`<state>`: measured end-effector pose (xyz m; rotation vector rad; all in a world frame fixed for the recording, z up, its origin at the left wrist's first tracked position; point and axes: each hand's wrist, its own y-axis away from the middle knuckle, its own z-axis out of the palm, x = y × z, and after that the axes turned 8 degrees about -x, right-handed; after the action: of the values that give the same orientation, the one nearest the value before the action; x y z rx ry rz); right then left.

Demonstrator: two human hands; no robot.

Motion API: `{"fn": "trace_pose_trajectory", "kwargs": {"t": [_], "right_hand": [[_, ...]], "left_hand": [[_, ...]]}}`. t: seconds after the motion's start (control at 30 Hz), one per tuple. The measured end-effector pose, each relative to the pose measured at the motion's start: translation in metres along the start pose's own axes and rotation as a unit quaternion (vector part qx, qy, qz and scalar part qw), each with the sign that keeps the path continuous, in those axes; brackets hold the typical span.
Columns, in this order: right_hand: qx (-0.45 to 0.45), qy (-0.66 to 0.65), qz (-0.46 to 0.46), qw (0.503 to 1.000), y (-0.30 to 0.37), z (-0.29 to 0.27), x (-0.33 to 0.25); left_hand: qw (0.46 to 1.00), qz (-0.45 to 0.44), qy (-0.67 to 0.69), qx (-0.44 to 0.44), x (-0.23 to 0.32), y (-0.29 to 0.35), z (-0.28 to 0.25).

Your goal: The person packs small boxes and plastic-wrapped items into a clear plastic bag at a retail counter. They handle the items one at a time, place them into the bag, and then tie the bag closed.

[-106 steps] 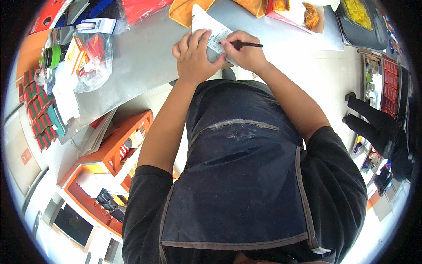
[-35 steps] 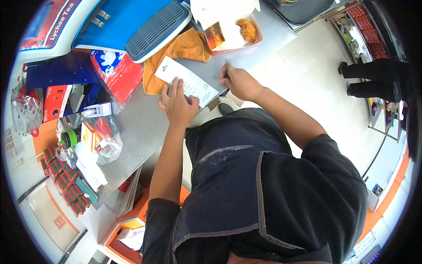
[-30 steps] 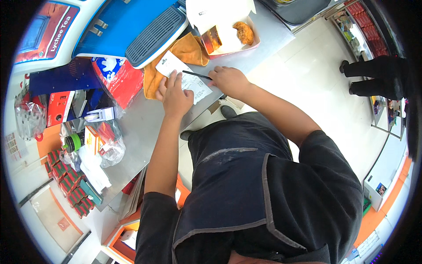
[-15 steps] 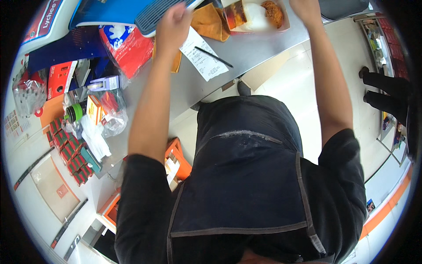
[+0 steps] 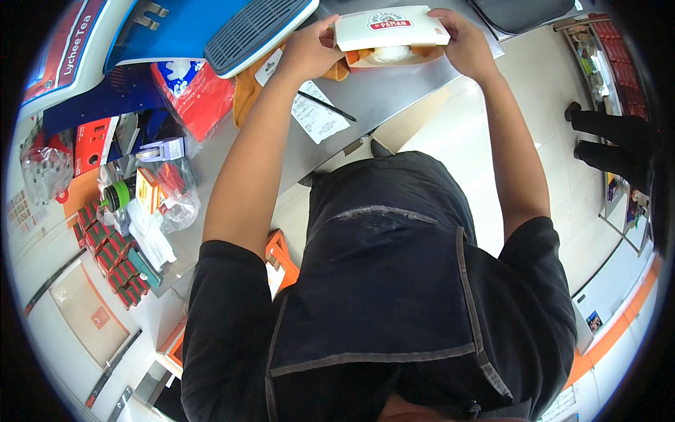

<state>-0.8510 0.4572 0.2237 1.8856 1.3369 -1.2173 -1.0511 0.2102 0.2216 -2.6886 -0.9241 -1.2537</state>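
Head view, only feed I have. Takeaway carton sits at the far side of the steel counter, lid lowered but its near edge apart from the base; white mound, probably rice, shows in the gap.

Risks as I judge them: uneven push from the two ends could skew the lid or crease the thin card. Mound sits right at the near edge, so the lid could catch or squash it. Too much shove might slide the carton toward the counter edge.

Carton is between the hands. Left hand: thumb and fingers apart, half-curled at its left end. Right hand: fingers bent over the far right corner, thumb hidden. Can't tell whether either pinches card or just presses.

Receipt and black pen lie nearer and left, pen across paper, neither being handled.
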Motion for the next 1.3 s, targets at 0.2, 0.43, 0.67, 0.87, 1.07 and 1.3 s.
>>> {"fn": "trace_pose_trajectory", "kwargs": {"t": [0.2,0.43,0.67,0.87,1.07,1.3], "right_hand": [[-0.016,-0.042,0.087,0.995,-0.008,-0.009,-0.01],[-0.067,0.065,-0.008,0.996,-0.002,-0.013,0.002],[-0.178,-0.06,-0.006,0.982,0.003,-0.031,0.002],[-0.201,-0.13,0.011,0.971,0.003,-0.024,0.002],[-0.22,-0.013,0.041,0.974,0.016,-0.042,-0.046],[-0.186,0.056,-0.007,0.981,0.019,-0.038,-0.018]], "left_hand": [[0.948,-0.092,0.287,-0.1,0.011,-0.006,-0.012],[0.957,-0.043,0.26,-0.12,0.017,-0.003,-0.005],[0.945,-0.016,0.304,-0.122,0.002,-0.004,-0.004],[0.979,0.01,0.179,-0.093,0.009,0.011,0.003],[0.941,-0.045,0.0,-0.336,0.084,0.006,-0.043],[0.982,0.063,0.103,-0.148,0.015,0.011,-0.015]]}}
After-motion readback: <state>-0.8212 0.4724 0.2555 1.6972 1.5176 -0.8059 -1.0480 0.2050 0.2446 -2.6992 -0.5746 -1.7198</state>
